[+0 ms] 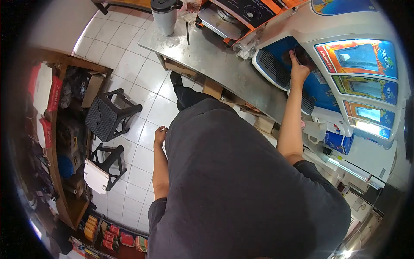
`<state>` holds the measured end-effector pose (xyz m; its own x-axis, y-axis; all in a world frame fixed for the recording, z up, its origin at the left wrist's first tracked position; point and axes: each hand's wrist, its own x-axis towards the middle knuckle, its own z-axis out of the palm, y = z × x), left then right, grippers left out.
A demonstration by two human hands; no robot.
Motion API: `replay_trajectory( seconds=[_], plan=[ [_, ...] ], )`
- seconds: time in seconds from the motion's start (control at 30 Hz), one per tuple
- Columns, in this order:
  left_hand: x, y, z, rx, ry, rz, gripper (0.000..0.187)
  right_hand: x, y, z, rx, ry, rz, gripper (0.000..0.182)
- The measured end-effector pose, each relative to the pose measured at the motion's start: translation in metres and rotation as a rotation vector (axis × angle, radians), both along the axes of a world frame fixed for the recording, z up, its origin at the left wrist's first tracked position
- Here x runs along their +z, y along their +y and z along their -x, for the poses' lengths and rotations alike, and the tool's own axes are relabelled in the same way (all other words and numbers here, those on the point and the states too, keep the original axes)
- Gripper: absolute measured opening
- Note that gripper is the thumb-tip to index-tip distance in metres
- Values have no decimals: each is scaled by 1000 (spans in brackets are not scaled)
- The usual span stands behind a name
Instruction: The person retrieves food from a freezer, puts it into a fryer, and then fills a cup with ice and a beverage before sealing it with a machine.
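Note:
My right hand [299,72] reaches into the blue recess of the drink dispenser [308,36], with its fingers around a dark, see-through cup [303,55]. The cup is held below the Lychee Tea panel [323,59], above the slotted drip tray [272,67]. The shade of the recess hides part of the cup, and whether liquid is running cannot be made out. My left hand [160,135] hangs by my left side over the tiled floor, its fingers loosely bent and slightly apart, with nothing visible in them.
On the steel counter [202,56] stand a lidded tumbler [164,19], a black pen-like stick [187,33] and an orange-framed stove box [241,19]. A white jug [315,131] is beyond the dispenser. Two black stools [105,117] and a wooden shelf [64,172] stand at left.

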<state>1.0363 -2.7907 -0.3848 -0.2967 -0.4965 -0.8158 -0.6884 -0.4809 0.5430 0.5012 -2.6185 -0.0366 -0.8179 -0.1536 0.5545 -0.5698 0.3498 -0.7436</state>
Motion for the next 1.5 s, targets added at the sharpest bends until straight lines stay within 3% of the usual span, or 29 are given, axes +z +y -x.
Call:
replay_trajectory(
  seconds=[0.17,0.27,0.43,0.5,0.57,0.73,0.83,0.87,0.93,1.03,1.1,1.17,1.33,1.5],
  plan=[
    [28,-25,28,82,152,-68,44,-6,6,7,-58,-29,-86,46],
    [63,-51,71,-83,262,28,46,-7,0,7,-28,100,22,48],
    [155,-96,188,-371,577,127,46,-9,5,11,-11,58,-23,54],
    [184,-112,235,-358,702,34,47,-9,8,12,-2,19,34,56],
    [222,-119,275,-270,771,27,51,-21,15,25,-116,125,-64,60],
    [252,-117,352,-46,864,-143,76,-8,10,17,-98,62,-92,61],
    [267,-106,378,26,944,-223,59,4,5,6,-136,54,-146,67],
    [261,-104,383,-3,944,-228,59,7,3,2,-157,45,-164,65],
    [247,-101,394,202,966,-316,39,8,2,0,-184,17,-108,67],
    [236,-103,390,192,1042,-391,28,-7,10,12,-188,35,-87,68],
    [224,-106,377,184,1044,-430,29,-7,12,15,-215,43,-88,67],
    [225,-110,357,175,1044,-472,31,12,4,1,-134,-134,-30,63],
    [244,-104,289,163,1094,-514,32,-1,13,11,-151,-134,-98,64],
    [226,-101,269,48,1081,-399,34,3,9,2,-234,-58,-67,66]
  ],
)
